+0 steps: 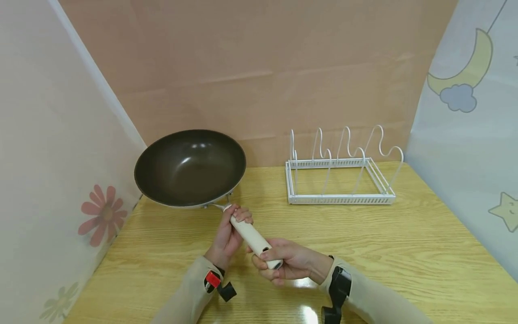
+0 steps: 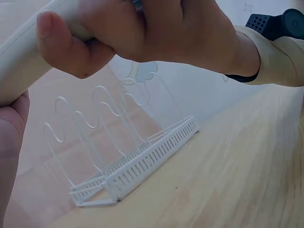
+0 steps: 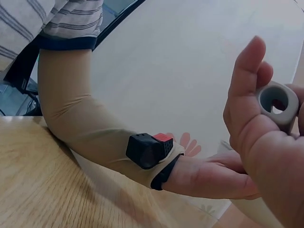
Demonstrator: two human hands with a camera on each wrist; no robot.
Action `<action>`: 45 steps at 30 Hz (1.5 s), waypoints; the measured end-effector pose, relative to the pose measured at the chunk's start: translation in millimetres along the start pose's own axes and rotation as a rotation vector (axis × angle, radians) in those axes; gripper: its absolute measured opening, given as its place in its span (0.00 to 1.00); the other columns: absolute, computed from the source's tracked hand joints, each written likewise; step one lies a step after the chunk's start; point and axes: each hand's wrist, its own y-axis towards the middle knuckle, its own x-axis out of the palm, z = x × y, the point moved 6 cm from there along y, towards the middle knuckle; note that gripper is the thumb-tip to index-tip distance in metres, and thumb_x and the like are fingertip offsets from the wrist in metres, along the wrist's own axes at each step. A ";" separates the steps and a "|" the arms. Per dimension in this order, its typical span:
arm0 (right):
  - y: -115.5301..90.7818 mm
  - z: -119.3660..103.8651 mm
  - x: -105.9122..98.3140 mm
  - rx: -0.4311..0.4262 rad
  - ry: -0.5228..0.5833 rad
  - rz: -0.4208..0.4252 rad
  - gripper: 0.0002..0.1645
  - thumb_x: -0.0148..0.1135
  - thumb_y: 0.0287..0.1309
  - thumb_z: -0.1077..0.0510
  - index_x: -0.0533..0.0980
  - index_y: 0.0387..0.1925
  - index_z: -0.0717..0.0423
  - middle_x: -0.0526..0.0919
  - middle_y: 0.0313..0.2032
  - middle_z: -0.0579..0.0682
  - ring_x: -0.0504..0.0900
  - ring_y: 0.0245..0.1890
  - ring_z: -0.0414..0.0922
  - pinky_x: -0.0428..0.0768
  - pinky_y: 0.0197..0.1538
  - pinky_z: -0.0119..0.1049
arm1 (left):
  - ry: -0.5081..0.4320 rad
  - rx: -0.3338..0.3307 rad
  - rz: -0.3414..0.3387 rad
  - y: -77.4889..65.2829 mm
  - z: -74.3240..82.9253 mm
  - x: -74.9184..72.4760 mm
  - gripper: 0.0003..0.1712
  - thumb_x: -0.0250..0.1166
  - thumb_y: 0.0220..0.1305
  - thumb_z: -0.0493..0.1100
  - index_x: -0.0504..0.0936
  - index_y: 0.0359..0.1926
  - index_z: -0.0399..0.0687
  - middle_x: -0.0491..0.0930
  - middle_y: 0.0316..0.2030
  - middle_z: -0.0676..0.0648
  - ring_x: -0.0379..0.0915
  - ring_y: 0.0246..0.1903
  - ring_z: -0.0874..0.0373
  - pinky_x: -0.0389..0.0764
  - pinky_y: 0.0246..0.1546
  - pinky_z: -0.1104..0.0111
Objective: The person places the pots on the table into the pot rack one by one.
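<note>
A deep frying pan [image 1: 184, 173] with a dark inside and a cream handle [image 1: 252, 234] is held above the table's left part, its inside facing me. My left hand [image 1: 228, 234] grips the handle close to the pan, fingers curled round it. My right hand [image 1: 289, 261] grips the handle's end. In the right wrist view, the hollow handle end [image 3: 289, 113] shows within the right hand [image 3: 259, 111], and the left hand [image 3: 209, 178] is partly hidden behind. The left wrist view shows the right hand [image 2: 152, 35] on the handle [image 2: 23, 61].
A white wire rack [image 1: 340, 199] with several curved uprights stands at the back right of the wooden table [image 1: 404, 252]. A tan backdrop [image 1: 263, 67] rises behind it. Patterned white panels close off both sides, the left one [image 1: 52, 148] near the pan.
</note>
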 end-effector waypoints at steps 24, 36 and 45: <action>-6.8 -26.1 24.5 -0.109 0.319 -0.338 0.22 0.49 0.72 0.58 0.59 0.63 0.50 0.64 0.32 0.44 0.64 0.21 0.36 0.78 0.29 0.22 | 0.543 0.064 -0.012 26.4 -3.7 36.0 0.02 0.51 0.77 0.36 0.69 0.43 0.44 0.72 0.34 0.51 0.73 0.35 0.62 0.77 0.48 0.69; -7.0 -29.1 26.1 -0.174 0.296 -0.193 0.19 0.36 0.78 0.46 0.64 0.58 0.50 0.66 0.26 0.42 0.65 0.18 0.35 0.74 0.23 0.21 | 0.764 0.045 0.117 38.7 -1.3 40.4 0.11 0.59 0.73 0.40 0.64 0.43 0.44 0.71 0.32 0.53 0.72 0.33 0.63 0.79 0.45 0.70; -6.8 -27.3 24.5 -0.195 0.278 -0.147 0.30 0.27 0.74 0.32 0.66 0.52 0.47 0.67 0.21 0.39 0.64 0.14 0.33 0.66 0.15 0.20 | 0.892 -0.011 0.203 46.0 -5.8 44.1 0.03 0.48 0.75 0.35 0.67 0.41 0.44 0.72 0.30 0.52 0.72 0.32 0.62 0.80 0.42 0.69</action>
